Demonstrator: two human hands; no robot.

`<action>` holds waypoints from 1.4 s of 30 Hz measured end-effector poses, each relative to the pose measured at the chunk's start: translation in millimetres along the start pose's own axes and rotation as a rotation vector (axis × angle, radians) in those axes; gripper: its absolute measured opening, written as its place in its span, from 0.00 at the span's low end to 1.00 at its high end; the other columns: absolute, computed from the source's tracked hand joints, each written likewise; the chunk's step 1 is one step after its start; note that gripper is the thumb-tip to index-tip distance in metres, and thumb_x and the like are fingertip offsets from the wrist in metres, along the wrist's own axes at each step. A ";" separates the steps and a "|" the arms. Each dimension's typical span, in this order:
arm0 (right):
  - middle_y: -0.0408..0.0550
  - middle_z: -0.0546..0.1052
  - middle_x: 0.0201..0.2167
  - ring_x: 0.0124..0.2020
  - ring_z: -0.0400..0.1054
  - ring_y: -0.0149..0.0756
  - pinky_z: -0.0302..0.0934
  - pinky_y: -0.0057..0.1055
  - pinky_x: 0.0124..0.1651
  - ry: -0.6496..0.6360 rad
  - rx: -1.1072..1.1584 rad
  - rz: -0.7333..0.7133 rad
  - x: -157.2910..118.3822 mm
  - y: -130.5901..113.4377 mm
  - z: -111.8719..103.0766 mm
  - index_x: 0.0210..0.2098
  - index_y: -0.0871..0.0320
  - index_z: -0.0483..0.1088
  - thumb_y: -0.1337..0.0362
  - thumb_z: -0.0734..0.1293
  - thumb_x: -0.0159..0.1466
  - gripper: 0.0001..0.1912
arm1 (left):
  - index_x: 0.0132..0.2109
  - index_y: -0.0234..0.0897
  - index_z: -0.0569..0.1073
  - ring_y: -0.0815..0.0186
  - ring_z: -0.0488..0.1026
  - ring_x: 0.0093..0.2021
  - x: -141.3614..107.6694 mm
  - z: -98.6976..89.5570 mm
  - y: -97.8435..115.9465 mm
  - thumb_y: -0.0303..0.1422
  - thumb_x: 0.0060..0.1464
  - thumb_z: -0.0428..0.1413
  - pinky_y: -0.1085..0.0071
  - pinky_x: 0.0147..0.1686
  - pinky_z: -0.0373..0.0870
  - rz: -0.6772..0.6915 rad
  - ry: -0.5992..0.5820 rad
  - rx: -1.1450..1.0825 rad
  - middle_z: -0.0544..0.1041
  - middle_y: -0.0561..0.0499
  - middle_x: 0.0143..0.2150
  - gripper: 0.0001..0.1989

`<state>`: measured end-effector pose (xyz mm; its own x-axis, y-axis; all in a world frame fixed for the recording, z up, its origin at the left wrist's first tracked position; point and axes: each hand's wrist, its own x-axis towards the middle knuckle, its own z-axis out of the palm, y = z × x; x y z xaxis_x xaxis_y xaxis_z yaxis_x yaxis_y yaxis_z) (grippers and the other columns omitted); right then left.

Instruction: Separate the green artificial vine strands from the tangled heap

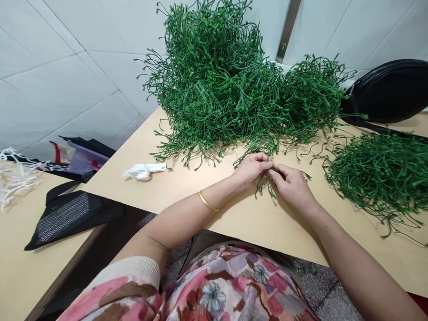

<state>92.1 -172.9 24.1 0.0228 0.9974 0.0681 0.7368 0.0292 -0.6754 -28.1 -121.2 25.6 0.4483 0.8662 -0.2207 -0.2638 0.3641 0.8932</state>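
Fingers of both my hands meet over the table [187,196], pinching a few thin green artificial plant stems [267,185]. My left hand [252,169] has its thumb and forefinger pressed together on them. Close beside it, my right hand [292,183] grips the same stems from the other side. Small forked tips hang below the fingers; the exact pinch point is partly hidden. Just behind the hands, a large heap of green stems [220,84] rises against the wall. To the right lies a smaller flat pile of stems [384,174].
A crumpled white tissue or wrapper [144,171] lies left of my forearm. At the right back sits a black bag [389,91] with its strap on the table. A black mesh bag [67,216] and white stringy pieces [20,183] are on the left table [30,267], past a gap.
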 end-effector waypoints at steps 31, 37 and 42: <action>0.47 0.71 0.18 0.19 0.58 0.31 0.40 0.30 0.25 0.036 -0.645 -0.348 -26.5 -7.5 -9.6 0.24 0.59 0.66 0.61 0.54 0.64 0.16 | 0.18 0.34 0.57 0.78 0.54 0.17 2.4 4.1 -15.2 0.22 0.42 0.54 0.77 0.19 0.50 0.084 0.039 0.249 0.59 0.58 0.16 0.13; 0.44 0.67 0.18 0.21 0.56 0.30 0.43 0.28 0.26 0.022 -0.360 -0.213 -19.1 5.9 -11.6 0.22 0.57 0.61 0.60 0.55 0.63 0.15 | 0.23 0.35 0.57 0.78 0.58 0.15 7.0 -1.6 -13.5 0.26 0.49 0.52 0.79 0.17 0.54 0.050 0.005 0.208 0.60 0.58 0.15 0.12; 0.42 0.65 0.19 0.22 0.55 0.29 0.46 0.27 0.28 0.022 -0.244 -0.116 -9.1 15.3 -12.7 0.21 0.57 0.59 0.59 0.58 0.60 0.13 | 0.27 0.36 0.58 0.77 0.59 0.14 5.9 -5.0 -11.6 0.28 0.53 0.51 0.80 0.14 0.51 0.055 -0.088 0.231 0.64 0.58 0.17 0.09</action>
<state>111.8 -182.4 22.5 -0.0588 0.9865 0.1527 0.8765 0.1243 -0.4651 -26.7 -118.6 11.9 0.5139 0.8457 -0.1437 -0.0916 0.2207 0.9710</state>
